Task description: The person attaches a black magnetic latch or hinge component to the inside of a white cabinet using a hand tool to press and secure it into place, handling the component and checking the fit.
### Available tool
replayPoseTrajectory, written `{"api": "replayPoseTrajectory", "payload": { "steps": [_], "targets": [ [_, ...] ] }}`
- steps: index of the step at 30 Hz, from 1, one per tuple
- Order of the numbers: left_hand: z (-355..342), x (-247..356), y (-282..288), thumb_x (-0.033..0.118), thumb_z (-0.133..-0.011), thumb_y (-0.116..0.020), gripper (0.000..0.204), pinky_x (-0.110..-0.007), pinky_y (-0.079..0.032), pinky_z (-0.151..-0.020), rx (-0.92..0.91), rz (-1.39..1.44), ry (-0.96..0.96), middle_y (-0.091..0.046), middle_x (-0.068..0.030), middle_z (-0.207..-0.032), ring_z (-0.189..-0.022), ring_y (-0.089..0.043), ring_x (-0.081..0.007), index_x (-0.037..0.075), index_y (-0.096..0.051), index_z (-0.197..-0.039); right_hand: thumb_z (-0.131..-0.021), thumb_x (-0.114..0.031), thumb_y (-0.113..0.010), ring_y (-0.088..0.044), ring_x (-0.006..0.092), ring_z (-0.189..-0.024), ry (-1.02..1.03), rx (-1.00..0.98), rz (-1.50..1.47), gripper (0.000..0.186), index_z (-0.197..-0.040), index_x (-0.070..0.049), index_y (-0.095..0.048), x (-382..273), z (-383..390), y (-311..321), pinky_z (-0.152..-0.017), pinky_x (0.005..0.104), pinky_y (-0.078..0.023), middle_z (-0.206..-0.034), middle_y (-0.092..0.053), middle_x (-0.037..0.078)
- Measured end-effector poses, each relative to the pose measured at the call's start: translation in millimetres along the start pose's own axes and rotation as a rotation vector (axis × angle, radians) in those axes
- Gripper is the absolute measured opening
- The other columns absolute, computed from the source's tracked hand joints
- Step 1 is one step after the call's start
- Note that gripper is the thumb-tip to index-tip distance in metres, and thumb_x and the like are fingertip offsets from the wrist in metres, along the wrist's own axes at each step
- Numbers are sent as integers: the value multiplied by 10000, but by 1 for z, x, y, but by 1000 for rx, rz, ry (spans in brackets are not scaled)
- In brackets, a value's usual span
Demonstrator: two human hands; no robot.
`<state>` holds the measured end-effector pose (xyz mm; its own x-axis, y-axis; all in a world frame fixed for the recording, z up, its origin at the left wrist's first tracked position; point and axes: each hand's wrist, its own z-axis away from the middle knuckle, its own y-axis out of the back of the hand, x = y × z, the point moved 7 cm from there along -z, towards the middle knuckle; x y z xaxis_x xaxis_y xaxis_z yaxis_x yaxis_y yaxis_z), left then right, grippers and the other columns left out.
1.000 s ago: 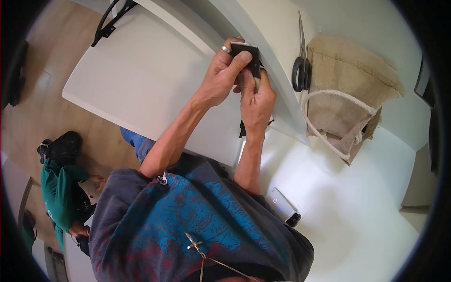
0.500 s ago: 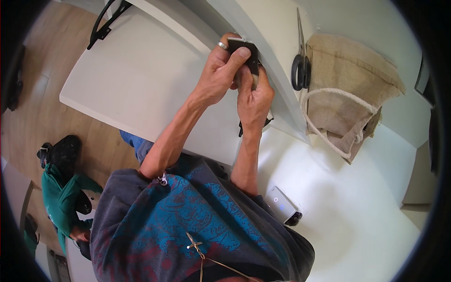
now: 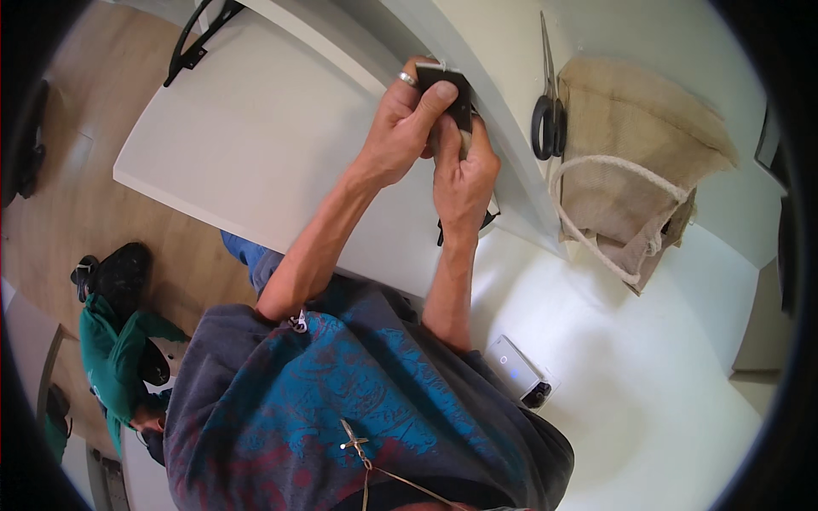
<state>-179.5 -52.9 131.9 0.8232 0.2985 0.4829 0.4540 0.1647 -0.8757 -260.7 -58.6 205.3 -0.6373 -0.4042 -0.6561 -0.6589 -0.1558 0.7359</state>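
Observation:
Both my hands are close together at the far edge of the lowered white panel. My left hand, with a ring on one finger, has its thumb pressed on a dark, flat, rectangular piece with a pale upper edge. Just below and to the right, my right hand pinches at the lower end of that piece. A little of something pale shows by its fingers, too covered to name. The fingertips behind the dark piece are hidden.
The white panel has a black stay arm at its far left. Right of my hands lie black-handled scissors and a burlap bag with a rope handle. A small grey device is near my right elbow. A person in green is at left.
The whole view has shifted slightly. Both hands keep nearly the same grip on the dark piece.

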Motion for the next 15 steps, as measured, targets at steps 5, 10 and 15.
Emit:
{"api": "replayPoseTrajectory", "payload": {
  "steps": [5,10,15],
  "targets": [
    [-1,-5,0,304,-1042,-514,194,-215,-364,-436,-50,16,51,-545,19,-806,-601,-475,-36,120,-461,-1072,-1001,-199,-590,-615,160,-557,-6,13,4,231,-1056,22,-631,-1,1,0,-538,310,-481,-675,-654,90],
    [0,2,-3,324,-1040,-518,221,-207,-366,-419,-61,-10,-14,-551,12,-810,-591,-477,-36,111,-462,-1068,-1003,-206,-587,-615,152,-566,0,30,20,240,-1053,25,-632,-6,1,1,-548,301,-486,-686,-654,82],
    [-1,1,-1,332,-1038,-523,227,-205,-369,-420,-43,-19,-13,-558,17,-809,-595,-491,-31,115,-472,-1082,-1008,-207,-574,-624,156,-571,-17,23,-5,253,-1063,34,-626,-4,0,-1,-554,296,-496,-708,-667,93]
  ]
}}
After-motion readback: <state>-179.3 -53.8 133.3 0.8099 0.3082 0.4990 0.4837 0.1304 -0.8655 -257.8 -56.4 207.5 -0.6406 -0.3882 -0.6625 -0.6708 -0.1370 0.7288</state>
